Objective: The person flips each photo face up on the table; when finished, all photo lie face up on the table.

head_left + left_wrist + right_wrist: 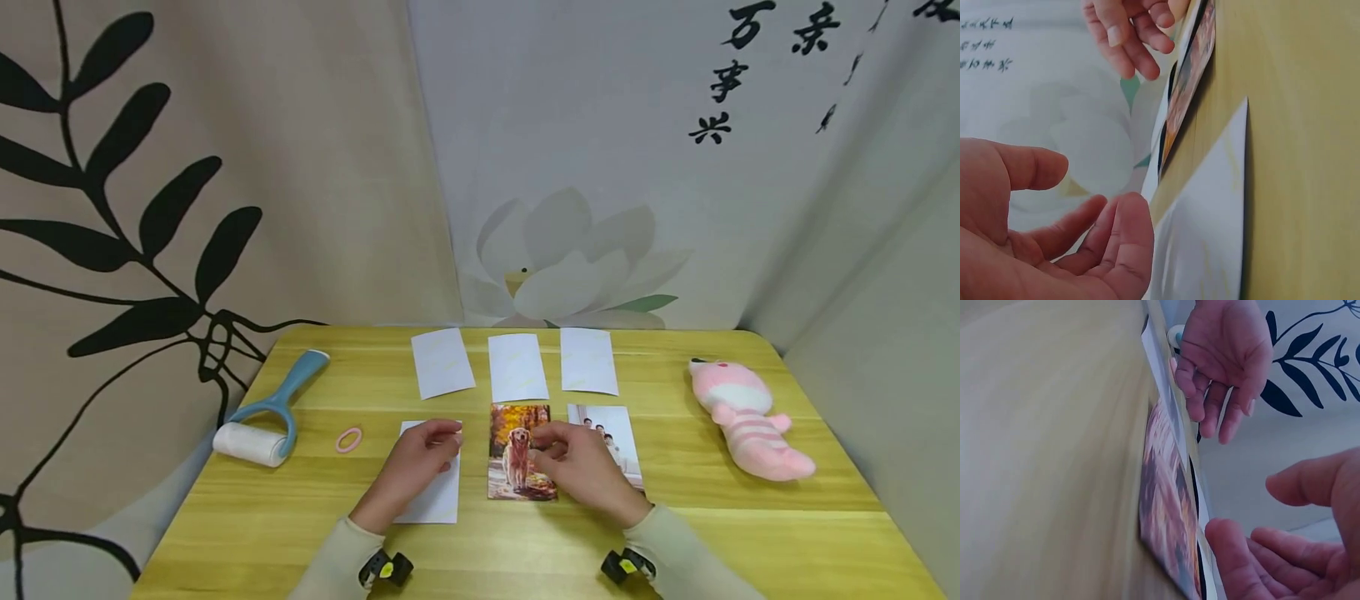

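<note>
My left hand [422, 465] hovers over a white card [438, 498] at the front left of the cards. Its thumb and fingers are loosely bent and apart, with nothing between them in the left wrist view. The right hand [581, 462] hangs over the right side of a photo of a golden dog among autumn leaves [516, 475], partly covering it. In the right wrist view its thumb stands away from the fingers, and it holds nothing. Partly behind that hand lies a photo of several people in white [617, 442].
Three white cards, a left one [442, 364], a middle one [517, 368] and a right one [588, 361], lie along the back. A blue-handled lint roller [281, 408] and a pink ring [348, 440] are at left. At right lies a pink plush toy [750, 421].
</note>
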Demonstrator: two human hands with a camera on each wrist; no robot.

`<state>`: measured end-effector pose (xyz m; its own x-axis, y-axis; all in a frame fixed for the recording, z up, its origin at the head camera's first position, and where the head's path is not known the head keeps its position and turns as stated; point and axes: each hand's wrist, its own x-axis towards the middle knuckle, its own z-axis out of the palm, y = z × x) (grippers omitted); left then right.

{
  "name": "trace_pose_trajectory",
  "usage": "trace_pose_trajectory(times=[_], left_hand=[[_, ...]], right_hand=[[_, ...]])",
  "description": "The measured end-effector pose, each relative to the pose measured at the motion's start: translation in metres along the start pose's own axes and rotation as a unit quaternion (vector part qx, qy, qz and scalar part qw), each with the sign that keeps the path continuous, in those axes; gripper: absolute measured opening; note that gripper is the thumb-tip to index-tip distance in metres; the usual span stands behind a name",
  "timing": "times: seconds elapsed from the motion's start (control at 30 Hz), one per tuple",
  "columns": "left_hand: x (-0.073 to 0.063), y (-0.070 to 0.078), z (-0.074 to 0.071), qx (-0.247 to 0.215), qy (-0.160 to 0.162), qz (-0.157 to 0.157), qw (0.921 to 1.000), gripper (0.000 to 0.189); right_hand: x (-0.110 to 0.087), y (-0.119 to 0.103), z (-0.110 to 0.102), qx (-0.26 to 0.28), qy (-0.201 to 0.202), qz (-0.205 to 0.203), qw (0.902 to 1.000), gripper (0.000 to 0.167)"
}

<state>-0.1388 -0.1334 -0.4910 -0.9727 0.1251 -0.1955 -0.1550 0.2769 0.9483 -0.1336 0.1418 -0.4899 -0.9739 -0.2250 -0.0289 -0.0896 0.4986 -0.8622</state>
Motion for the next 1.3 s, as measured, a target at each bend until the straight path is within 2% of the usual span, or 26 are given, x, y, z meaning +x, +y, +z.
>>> trace_pose_trajectory(times=[0.1,0.27,0.43,0.67,0.83,1.03,1.3], left_hand=[[-0.005,-0.003,-0.009,0.006,0.022,-0.012,0.9997,0.034],[-0.013,-0.006,-0.023,0.009,0.033,-0.021,0.9992,0.035],[-0.017,-0.011,-0.035,0.020,0.049,-0.024,0.9983,0.035],[-0.020,-0.022,-0.049,0.040,0.052,-0.038,0.9971,0.037],[-0.026,-0.022,-0.058,0.047,0.057,-0.044,0.9963,0.037],[-0.028,-0.019,-0.068,0.064,0.062,-0.039,0.9953,0.039],[-0.030,-0.022,-0.075,0.060,0.070,-0.052,0.9944,0.042]], right_hand=[[0.003,-0.006,0.007,-0.001,-0.014,-0.015,0.9998,0.033],[0.006,-0.015,0.018,0.007,-0.025,-0.028,0.9993,0.029],[0.010,-0.021,0.027,0.015,-0.040,-0.042,0.9982,0.033],[0.016,-0.026,0.040,0.060,-0.072,-0.054,0.9941,0.040],[0.019,-0.033,0.052,0.073,-0.099,-0.070,0.9900,0.044],[0.020,-0.044,0.066,0.064,-0.109,-0.050,0.9907,0.049],[0.019,-0.047,0.076,0.034,-0.124,-0.028,0.9914,0.057]])
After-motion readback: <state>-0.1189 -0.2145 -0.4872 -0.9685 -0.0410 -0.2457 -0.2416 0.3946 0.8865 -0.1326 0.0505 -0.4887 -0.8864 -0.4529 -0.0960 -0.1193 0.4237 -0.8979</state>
